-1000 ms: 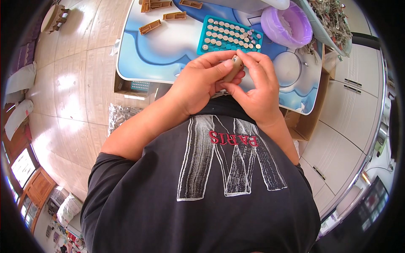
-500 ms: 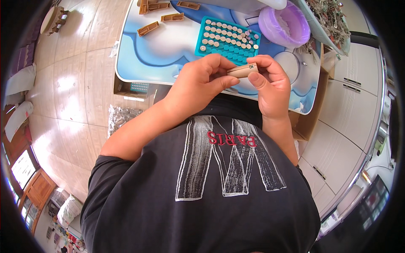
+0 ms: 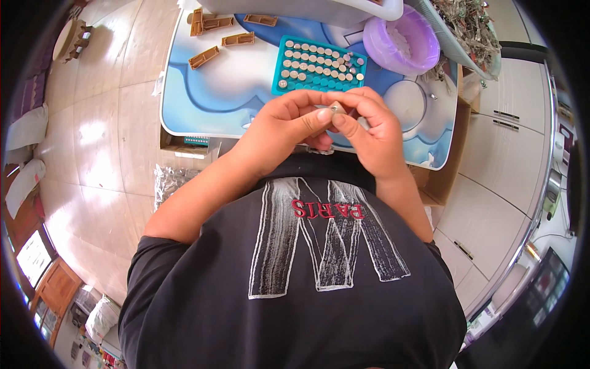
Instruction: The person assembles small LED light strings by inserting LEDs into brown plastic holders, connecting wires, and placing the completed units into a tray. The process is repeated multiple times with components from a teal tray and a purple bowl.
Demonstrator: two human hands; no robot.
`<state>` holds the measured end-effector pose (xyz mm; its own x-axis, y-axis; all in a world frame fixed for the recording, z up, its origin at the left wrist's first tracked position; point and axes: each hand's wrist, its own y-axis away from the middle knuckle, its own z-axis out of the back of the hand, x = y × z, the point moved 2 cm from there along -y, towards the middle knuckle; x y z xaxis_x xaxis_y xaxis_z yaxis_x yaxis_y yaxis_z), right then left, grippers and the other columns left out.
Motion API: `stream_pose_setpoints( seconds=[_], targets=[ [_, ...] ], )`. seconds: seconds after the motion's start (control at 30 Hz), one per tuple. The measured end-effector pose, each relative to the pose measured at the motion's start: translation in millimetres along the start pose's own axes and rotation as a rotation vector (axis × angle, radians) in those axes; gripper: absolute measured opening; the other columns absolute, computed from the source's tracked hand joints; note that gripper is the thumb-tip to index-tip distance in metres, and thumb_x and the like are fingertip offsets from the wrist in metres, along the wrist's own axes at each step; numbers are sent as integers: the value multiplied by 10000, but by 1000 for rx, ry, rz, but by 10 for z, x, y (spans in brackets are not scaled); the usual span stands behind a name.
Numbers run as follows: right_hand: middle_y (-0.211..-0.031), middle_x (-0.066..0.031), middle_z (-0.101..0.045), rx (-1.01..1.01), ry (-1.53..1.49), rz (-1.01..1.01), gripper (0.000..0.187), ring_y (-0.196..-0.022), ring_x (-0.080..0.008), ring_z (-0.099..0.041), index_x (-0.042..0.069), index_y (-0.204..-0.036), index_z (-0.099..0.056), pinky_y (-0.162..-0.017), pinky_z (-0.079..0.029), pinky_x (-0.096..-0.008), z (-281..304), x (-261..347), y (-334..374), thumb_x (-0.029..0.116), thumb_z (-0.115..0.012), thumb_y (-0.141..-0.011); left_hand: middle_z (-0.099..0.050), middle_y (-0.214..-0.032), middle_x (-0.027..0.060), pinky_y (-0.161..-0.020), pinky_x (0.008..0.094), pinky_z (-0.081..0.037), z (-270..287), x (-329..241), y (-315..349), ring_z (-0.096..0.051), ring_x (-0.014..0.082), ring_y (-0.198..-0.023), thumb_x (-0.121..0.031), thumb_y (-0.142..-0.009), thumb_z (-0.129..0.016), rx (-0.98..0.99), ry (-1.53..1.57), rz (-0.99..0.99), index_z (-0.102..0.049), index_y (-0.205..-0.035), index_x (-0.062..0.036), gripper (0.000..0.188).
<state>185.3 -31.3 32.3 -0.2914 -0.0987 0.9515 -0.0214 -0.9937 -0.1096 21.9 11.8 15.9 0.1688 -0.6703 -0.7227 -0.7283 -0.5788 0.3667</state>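
Note:
My left hand (image 3: 286,126) and my right hand (image 3: 372,129) meet just in front of the teal tray. Both are closed round a small tan casing (image 3: 336,107). Only its end shows between my thumbs, with a bit of metal at it; my fingers cover the rest. Past my fingers, the teal tray (image 3: 316,82) holds rows of small silver-topped round pieces. Its near slots show bare teal, and a few pieces at its right lie out of line. Several brown casings (image 3: 204,58) lie at the table's far left.
A purple basin (image 3: 425,43) stands right of the tray, beside a pale basket (image 3: 458,52) heaped with small metal-and-wire parts. A large pale bin (image 3: 301,13) crosses the table's far edge. Below the blue-and-white table (image 3: 203,114) sit cardboard boxes (image 3: 439,181) and a clear plastic bag (image 3: 171,181).
Both hands have come closer together and slightly nearer to me. The casing lay sideways with its long side showing; now it is turned, with only its end visible.

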Motion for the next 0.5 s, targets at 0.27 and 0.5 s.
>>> stream_pose_setpoints(
  seconds=[0.27,0.5],
  targets=[
    [-794,-31,-634,-126,863,86,132,-728,-131,-585,23,-918,-669,-665,-458,-262,941,85,-858,82,-659,-801,-619,-1002,70,-770,273,-521,-19,21,-26,-613,104,-786,-214,-920,-554,42,192,87,-538,-1203,-60,322],
    [-980,-170,-644,206,1172,-41,218,-886,-319,-613,40,-1022,-625,-776,-473,-381,886,-308,-1320,38,-532,-825,-613,-1027,83,-788,272,-517,16,30,1,-626,115,-815,-208,-920,-553,28,214,88,-535,-1192,-61,310]
  ],
)
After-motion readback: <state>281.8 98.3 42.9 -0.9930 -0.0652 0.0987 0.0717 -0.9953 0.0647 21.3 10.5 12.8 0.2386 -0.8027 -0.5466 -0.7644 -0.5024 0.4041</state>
